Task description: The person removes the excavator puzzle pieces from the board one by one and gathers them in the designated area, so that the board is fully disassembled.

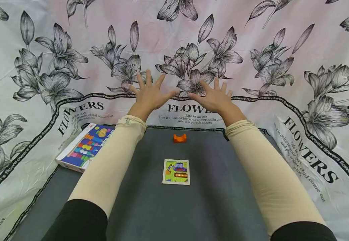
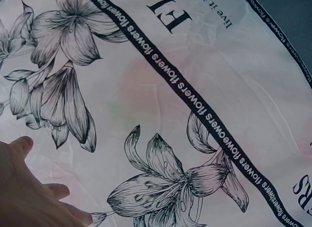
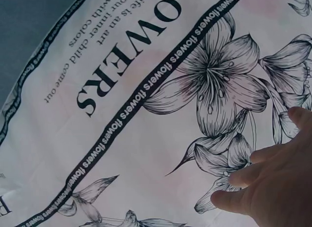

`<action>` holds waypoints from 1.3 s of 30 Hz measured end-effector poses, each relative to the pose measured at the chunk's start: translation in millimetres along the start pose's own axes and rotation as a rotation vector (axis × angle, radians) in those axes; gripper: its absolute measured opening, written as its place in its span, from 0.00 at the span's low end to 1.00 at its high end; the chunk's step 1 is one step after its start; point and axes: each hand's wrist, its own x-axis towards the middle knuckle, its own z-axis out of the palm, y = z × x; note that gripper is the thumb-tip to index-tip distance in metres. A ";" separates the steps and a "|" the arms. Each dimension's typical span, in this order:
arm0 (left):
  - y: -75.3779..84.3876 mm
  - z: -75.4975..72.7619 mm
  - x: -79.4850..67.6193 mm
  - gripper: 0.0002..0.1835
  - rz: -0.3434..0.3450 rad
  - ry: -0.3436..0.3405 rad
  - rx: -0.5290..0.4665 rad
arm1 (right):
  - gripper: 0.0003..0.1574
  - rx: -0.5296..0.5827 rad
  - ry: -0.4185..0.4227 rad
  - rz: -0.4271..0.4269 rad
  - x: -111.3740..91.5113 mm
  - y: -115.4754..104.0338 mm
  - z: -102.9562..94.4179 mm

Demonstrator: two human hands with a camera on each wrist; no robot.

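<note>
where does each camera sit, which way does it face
Head: on the head, facing forward and down at gray table and picture tile; both arms, left hand and right hand show.
Left wrist: on that wrist, facing the flowered cloth; part of that hand shows.
Right wrist: likewise, part of its hand showing.
Both wrist views share the cloth's black band.

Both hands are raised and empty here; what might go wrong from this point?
The orange block sits near the table's far edge, so a careless reach might knock it into the cloth.
The left sleeve overlaps the box in the head view; lowering that arm could bump it.
Neither wrist view shows the picture tile, so a fumble might go unseen there.
</note>
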 end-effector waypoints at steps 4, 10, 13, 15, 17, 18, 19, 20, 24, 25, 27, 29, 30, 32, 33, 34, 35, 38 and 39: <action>-5.0 4.7 -4.4 0.50 0.006 -0.013 -0.013 | 0.56 -0.005 -0.008 -0.002 -1.9 -0.6 6.4; -26.8 34.2 -11.6 0.50 0.061 -0.129 -0.029 | 0.52 -0.043 0.014 -0.054 0.2 3.4 36.6; -44.9 66.6 -20.4 0.51 0.099 -0.239 -0.009 | 0.48 -0.066 0.006 -0.102 1.0 5.1 65.7; -57.7 91.2 -29.6 0.52 0.119 -0.319 0.012 | 0.45 -0.063 -0.013 -0.131 -1.0 5.1 86.7; -69.9 116.0 -40.0 0.53 0.138 -0.396 0.033 | 0.43 -0.057 -0.034 -0.151 -3.6 5.9 108.9; -75.3 127.3 -45.4 0.54 0.146 -0.428 0.037 | 0.42 -0.058 -0.048 -0.159 -5.1 6.3 119.5; -79.7 137.1 -51.4 0.54 0.148 -0.458 0.035 | 0.42 -0.055 -0.058 -0.164 -6.6 6.4 129.6; -83.4 146.1 -57.3 0.55 0.152 -0.487 0.028 | 0.41 -0.047 -0.070 -0.167 -8.3 6.3 139.1; -91.9 173.2 -77.7 0.55 0.176 -0.565 0.007 | 0.41 -0.024 -0.105 -0.166 -14.0 6.0 170.5; -92.5 177.4 -81.6 0.55 0.185 -0.577 0.000 | 0.41 -0.015 -0.110 -0.163 -15.1 5.9 176.1; -93.3 185.0 -87.9 0.55 0.209 -0.594 -0.004 | 0.41 -0.008 -0.125 -0.162 -16.9 5.5 186.3; -93.6 191.0 -93.1 0.54 0.226 -0.605 -0.012 | 0.41 -0.004 -0.143 -0.167 -18.6 5.2 195.8; -94.1 194.1 -95.2 0.54 0.233 -0.606 -0.013 | 0.41 -0.003 -0.150 -0.169 -19.5 5.0 200.4; -95.2 200.0 -98.7 0.54 0.240 -0.610 -0.008 | 0.40 -0.013 -0.164 -0.185 -21.7 4.2 209.7; -96.0 202.8 -100.0 0.53 0.241 -0.609 -0.004 | 0.39 -0.017 -0.174 -0.193 -22.9 3.8 214.3; -96.6 205.3 -101.0 0.53 0.239 -0.608 -0.001 | 0.38 -0.022 -0.184 -0.199 -24.3 3.4 218.6; -97.2 207.6 -101.7 0.53 0.239 -0.608 0.002 | 0.38 -0.028 -0.195 -0.204 -25.7 3.2 223.0; -99.1 211.7 -102.3 0.53 0.238 -0.600 0.010 | 0.35 -0.046 -0.218 -0.228 -28.2 1.8 234.2; -99.6 212.4 -102.1 0.54 0.237 -0.597 0.015 | 0.33 -0.047 -0.223 -0.235 -28.4 1.4 237.5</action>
